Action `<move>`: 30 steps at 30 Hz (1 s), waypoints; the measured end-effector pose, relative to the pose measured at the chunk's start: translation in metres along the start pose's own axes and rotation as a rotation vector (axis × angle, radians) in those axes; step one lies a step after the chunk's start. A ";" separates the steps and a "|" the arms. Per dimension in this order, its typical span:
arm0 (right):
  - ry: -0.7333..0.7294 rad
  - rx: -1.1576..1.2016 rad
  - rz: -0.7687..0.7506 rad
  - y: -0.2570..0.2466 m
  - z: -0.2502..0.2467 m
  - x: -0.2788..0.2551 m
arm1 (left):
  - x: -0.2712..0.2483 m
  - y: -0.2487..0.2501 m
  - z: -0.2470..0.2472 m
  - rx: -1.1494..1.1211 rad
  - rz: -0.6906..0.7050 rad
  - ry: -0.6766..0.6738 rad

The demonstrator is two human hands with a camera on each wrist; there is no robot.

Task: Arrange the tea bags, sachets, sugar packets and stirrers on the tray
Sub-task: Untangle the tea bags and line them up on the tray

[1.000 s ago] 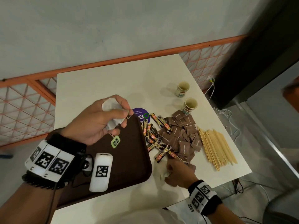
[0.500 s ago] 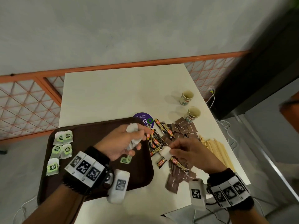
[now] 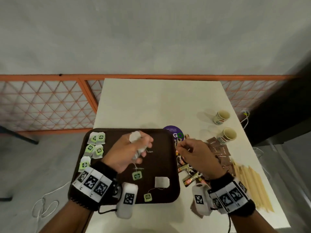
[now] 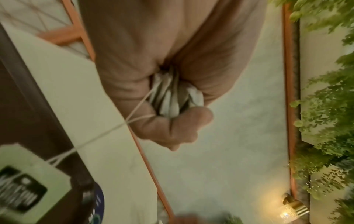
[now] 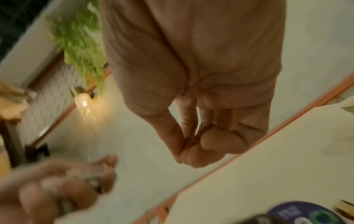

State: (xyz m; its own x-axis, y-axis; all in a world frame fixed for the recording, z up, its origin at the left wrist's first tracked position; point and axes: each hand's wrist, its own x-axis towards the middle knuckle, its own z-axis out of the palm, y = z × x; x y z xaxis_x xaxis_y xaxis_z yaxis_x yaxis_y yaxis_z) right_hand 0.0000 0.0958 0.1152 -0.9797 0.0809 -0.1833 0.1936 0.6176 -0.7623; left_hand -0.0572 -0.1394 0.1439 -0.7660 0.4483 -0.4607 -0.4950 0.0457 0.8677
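Brown plastic tray (image 3: 161,165) sits at the white bench's (image 3: 159,105) near left corner. The left hand (image 3: 127,152) clutches a bunch of white paper tea bags (image 3: 135,137) above it, fingers (image 4: 172,130) curled tight. The right hand (image 3: 196,157) hovers over the sachet pile (image 3: 188,172), its fingers (image 5: 199,156) pressed together, holding nothing

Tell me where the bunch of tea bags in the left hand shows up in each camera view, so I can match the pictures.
Head: bunch of tea bags gripped in the left hand, above the middle of the brown tray.
Left wrist: picture centre, white folds between curled fingers, strings trailing lower left.
Right wrist: blurred, lower left.
Shared landmark: the purple round sticker on the table.
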 end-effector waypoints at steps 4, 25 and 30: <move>-0.227 -0.297 0.043 0.038 0.056 0.017 | -0.018 0.008 -0.035 -0.051 0.054 0.054; -0.363 -0.046 -0.044 -0.053 0.044 0.013 | -0.032 -0.057 -0.062 0.053 -0.150 -0.084; -0.307 0.238 -0.046 -0.105 0.012 0.020 | -0.031 -0.084 -0.067 0.065 -0.264 -0.010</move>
State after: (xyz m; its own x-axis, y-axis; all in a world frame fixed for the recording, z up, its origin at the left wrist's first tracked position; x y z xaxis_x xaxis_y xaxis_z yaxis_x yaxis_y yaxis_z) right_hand -0.0389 0.0227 0.1840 -0.9338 -0.2028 -0.2948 0.1912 0.4138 -0.8901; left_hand -0.0192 -0.2169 0.0727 -0.6097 0.4223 -0.6708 -0.6491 0.2196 0.7283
